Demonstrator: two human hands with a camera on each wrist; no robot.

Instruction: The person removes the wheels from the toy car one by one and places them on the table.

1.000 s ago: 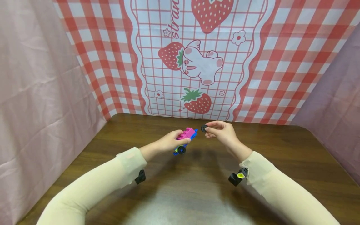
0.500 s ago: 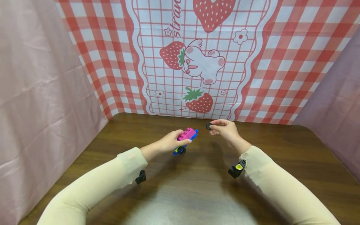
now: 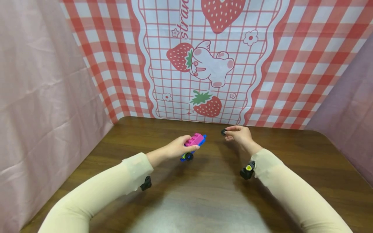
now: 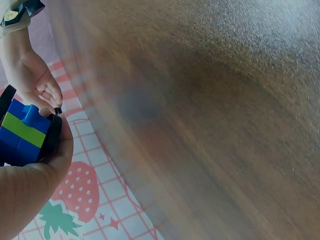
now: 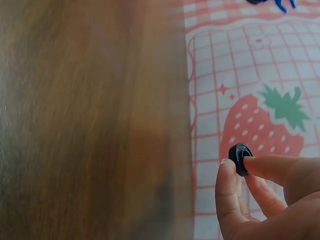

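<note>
A small toy car of building blocks, pink on top with blue and lime-green parts below, is gripped by my left hand above the table. One black wheel shows on its near end. In the left wrist view its blue and green blocks lie against the curled fingers, with black wheels at the sides. To the right, my right hand pinches a loose black wheel between thumb and fingertips. A gap separates this wheel from the car.
Both hands are over the brown wooden table. A red-and-white checked cloth with strawberries hangs behind its far edge. Pink curtains close off the sides. Each sleeve carries a black wrist camera.
My right hand has moved to the right with the loose wheel, widening the gap to the car. The left hand holds the car almost in the same place.
</note>
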